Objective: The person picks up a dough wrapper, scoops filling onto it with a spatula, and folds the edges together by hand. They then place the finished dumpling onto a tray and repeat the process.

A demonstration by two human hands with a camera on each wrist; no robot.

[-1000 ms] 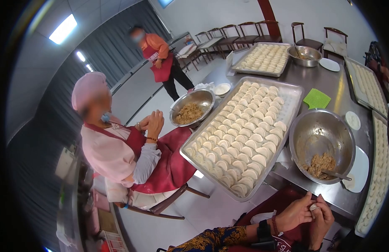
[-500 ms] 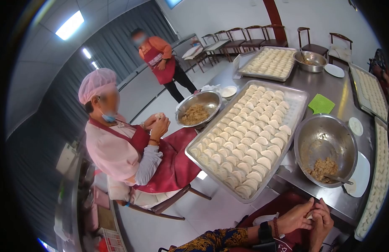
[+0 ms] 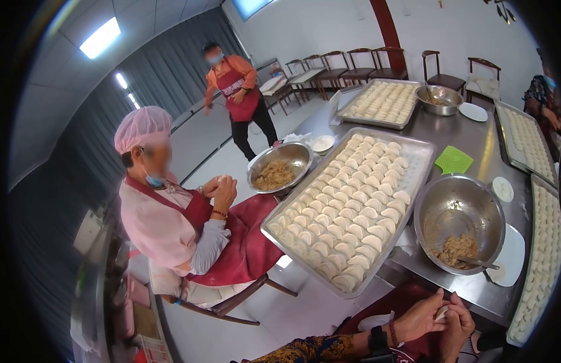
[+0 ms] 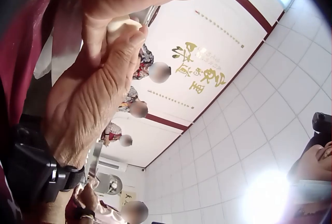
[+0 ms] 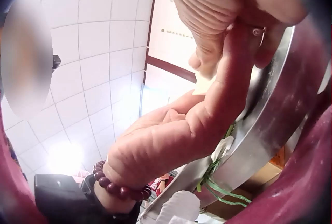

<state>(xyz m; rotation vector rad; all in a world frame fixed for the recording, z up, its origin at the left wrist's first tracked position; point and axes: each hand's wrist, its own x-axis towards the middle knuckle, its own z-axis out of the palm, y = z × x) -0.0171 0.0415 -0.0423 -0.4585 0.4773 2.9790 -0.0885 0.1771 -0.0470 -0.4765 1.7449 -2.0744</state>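
Low at the right of the head view, my left hand (image 3: 416,320) and right hand (image 3: 458,323) meet over my lap, fingertips together. Between them they pinch a small pale dumpling (image 3: 441,312), mostly hidden by the fingers. In the left wrist view the dumpling's dough (image 4: 122,29) shows between the right thumb and the left hand above it. A pale edge of it also shows between the fingers in the right wrist view. A large steel bowl (image 3: 435,206) stands just beyond my hands, with filling (image 3: 456,249) and a spoon (image 3: 479,262) in it.
A big metal tray (image 3: 423,158) holds rows of folded dumplings, its near end jutting past the table (image 3: 483,142). More dumpling trays stand at the back and right. A white plate (image 3: 509,260) sits beside the bowl. A seated person (image 3: 171,199) works at the left; another stands behind.
My hands stay together on the dumpling, fingers shifting slightly. The standing person has stepped and swung an arm outward. The head view has tilted a little.
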